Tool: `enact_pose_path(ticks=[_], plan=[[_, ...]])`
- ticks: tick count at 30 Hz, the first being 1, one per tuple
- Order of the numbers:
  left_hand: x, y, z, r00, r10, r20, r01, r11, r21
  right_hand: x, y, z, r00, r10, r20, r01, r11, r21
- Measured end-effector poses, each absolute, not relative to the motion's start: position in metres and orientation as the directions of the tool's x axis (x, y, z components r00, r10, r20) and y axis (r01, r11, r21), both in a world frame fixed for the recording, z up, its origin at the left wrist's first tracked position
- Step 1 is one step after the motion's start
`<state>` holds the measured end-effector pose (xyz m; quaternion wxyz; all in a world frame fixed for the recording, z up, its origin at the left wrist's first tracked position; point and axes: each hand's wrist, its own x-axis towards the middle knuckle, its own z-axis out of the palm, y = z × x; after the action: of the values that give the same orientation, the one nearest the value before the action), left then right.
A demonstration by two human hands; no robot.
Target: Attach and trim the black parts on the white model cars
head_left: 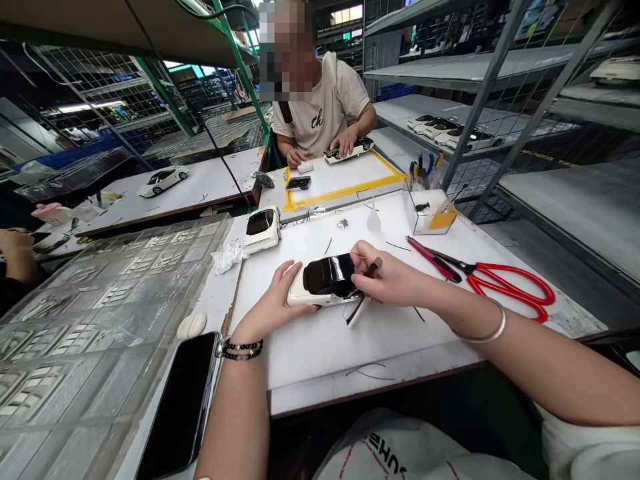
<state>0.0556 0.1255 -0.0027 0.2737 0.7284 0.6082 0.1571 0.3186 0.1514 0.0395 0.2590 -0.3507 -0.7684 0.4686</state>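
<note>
A white model car with a black glossy roof (327,280) lies on the white work board (350,340) in front of me. My left hand (273,303) grips its rear end, fingers wrapped round the body. My right hand (387,280) rests on the car's front, fingers pinched on a thin dark tool (373,269) and a fine wire-like strip near the windscreen. The car's door hangs open below my right hand.
Red-handled scissors (505,283) and a red-handled tool (433,259) lie to the right. A clear box (429,213) of tools stands behind. Another white car (263,230) sits further back, a phone (183,400) and plastic trays (90,333) to the left. A person opposite handles a car (349,150).
</note>
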Motion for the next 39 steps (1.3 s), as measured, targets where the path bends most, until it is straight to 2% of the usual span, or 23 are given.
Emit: enact_pose_path(ticks=[3,8,10,12,15,17,22,30,33,35,39], plan=[[0.055,0.126,-0.004,0.214,0.972,-0.098,0.797,-0.116,0.592,0.324,0.150,0.042,-0.568,0.819,0.083,0.277,0.286,-0.918],[0.054,0.122,-0.001,0.207,0.976,-0.073,0.819,-0.132,0.559,0.331,0.140,0.040,-0.519,0.841,0.156,0.152,0.270,-0.951],[0.058,0.119,0.003,0.219,0.975,0.039,0.840,-0.209,0.501,0.333,0.133,0.035,-0.498,0.848,0.180,0.120,0.273,-0.954],[0.068,0.116,0.008,0.263,0.937,0.229,0.843,-0.338,0.418,0.334,0.127,0.029,-0.466,0.864,0.191,0.093,0.262,-0.960],[0.088,0.112,0.010,0.348,0.798,0.492,0.824,-0.511,0.247,0.332,0.119,0.019,-0.403,0.900,0.163,0.033,0.193,-0.981],[0.100,0.110,0.009,0.400,0.712,0.577,0.814,-0.565,0.133,0.331,0.114,0.014,-0.362,0.924,0.125,-0.007,0.131,-0.991],[0.113,0.111,0.004,0.463,0.600,0.652,0.803,-0.596,-0.021,0.326,0.110,0.007,-0.297,0.951,0.086,-0.086,0.063,-0.994],[0.119,0.112,0.001,0.514,0.516,0.686,0.775,-0.621,-0.114,0.320,0.110,0.002,-0.252,0.967,0.034,-0.182,-0.012,-0.983],[0.120,0.112,0.001,0.497,0.500,0.709,0.774,-0.625,-0.101,0.322,0.108,0.002,-0.260,0.963,0.071,-0.201,0.018,-0.979],[0.121,0.111,0.002,0.482,0.486,0.729,0.768,-0.634,-0.084,0.326,0.107,0.004,-0.222,0.963,0.155,-0.223,0.105,-0.969],[0.123,0.107,0.007,0.441,0.447,0.778,0.745,-0.666,-0.041,0.339,0.113,0.017,0.000,0.929,0.370,-0.241,0.359,-0.902]])
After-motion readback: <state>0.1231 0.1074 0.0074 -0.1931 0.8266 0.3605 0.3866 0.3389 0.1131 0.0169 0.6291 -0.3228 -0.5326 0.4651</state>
